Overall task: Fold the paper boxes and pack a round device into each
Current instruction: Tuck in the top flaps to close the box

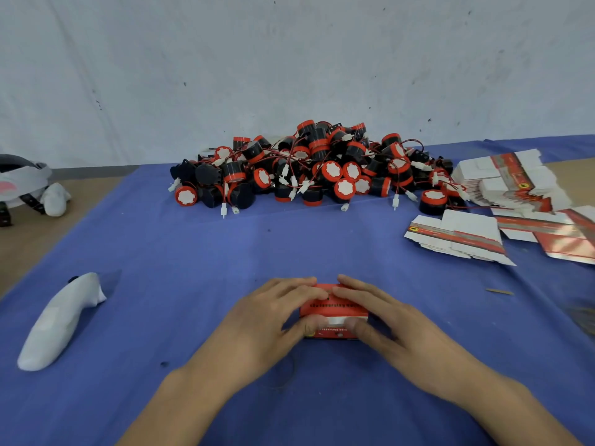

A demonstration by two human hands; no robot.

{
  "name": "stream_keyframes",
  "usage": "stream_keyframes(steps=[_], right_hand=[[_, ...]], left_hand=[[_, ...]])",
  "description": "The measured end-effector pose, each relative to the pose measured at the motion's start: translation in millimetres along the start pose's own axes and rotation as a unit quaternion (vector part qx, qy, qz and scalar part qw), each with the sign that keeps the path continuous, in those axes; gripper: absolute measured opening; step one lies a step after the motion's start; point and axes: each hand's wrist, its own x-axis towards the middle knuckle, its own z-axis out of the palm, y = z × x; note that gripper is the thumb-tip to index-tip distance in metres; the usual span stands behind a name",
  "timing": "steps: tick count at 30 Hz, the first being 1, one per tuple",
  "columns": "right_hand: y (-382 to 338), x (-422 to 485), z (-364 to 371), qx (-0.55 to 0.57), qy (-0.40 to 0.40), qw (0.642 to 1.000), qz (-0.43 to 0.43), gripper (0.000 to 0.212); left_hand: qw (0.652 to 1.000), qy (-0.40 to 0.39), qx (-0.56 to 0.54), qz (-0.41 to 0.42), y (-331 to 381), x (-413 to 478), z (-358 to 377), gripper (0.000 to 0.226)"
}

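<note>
Here we hold the red paper box (333, 309) on the blue cloth (193, 284). Our left hand (273, 320) and right hand (386, 326) each pinch it, fingers over its top, thumbs on its near face. The round devices (322, 169) lie piled well behind.
</note>
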Motion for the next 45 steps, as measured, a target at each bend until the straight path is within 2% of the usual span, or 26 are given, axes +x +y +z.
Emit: stream_keyframes(steps=[4, 7, 11, 16, 23, 26, 33, 45], right_hand=[[-2.0, 3.3, -0.3, 0.086, 0.023, 0.996, 0.019, 0.029], [0.7, 3.3, -0.3, 0.085, 0.022, 0.996, 0.027, 0.03], [5.0, -1.8, 1.5, 0.041, 0.015, 0.999, 0.015, 0.039], [4.1, -7.9, -1.2, -0.066, 0.021, 0.997, -0.018, 0.038], [0.7, -7.4, -8.7, -0.163, 0.001, 0.986, -0.03, 0.047], [-0.1, -9.0, -8.7, -0.134, -0.001, 0.99, -0.035, 0.045], [2.4, -11.9, -3.2, -0.143, 0.109, 0.98, -0.084, 0.026], [5.4, -9.4, -1.6, -0.08, 0.104, 0.99, -0.057, 0.033]], left_hand=[[0.999, 0.027, -0.021, -0.008, 4.5, 5.2, 0.1, 0.044], [0.999, 0.024, -0.042, -0.022, 5.2, 6.5, -0.1, 0.039], [0.998, 0.019, -0.053, -0.032, 3.4, 2.0, 0.7, 0.035], [0.999, 0.03, 0.006, 0.016, 3.5, -4.1, 0.2, 0.028], [0.997, 0.04, 0.032, 0.058, 5.2, -9.9, 3.0, 0.032], [0.998, 0.033, 0.011, 0.043, 6.5, -11.2, 4.4, 0.031], [0.999, 0.038, -0.001, 0.034, 9.4, -9.6, 7.2, 0.029], [0.999, 0.032, -0.016, 0.039, 7.0, -8.5, 12.5, 0.023]])
